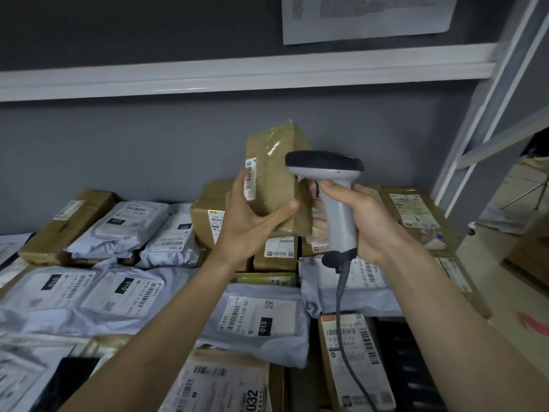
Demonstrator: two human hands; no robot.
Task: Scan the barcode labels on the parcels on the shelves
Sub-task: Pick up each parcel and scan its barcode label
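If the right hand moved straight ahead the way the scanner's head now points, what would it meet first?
Most likely the taped brown parcel held up by the left hand; the scanner in the right hand already sits close to it, though depth is unclear.

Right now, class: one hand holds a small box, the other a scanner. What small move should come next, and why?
Probably turn the box in the left hand so its barcode label faces the scanner. The label sits on the box's left side, while the scanner head in the right hand is at the box's right, not aimed at it.
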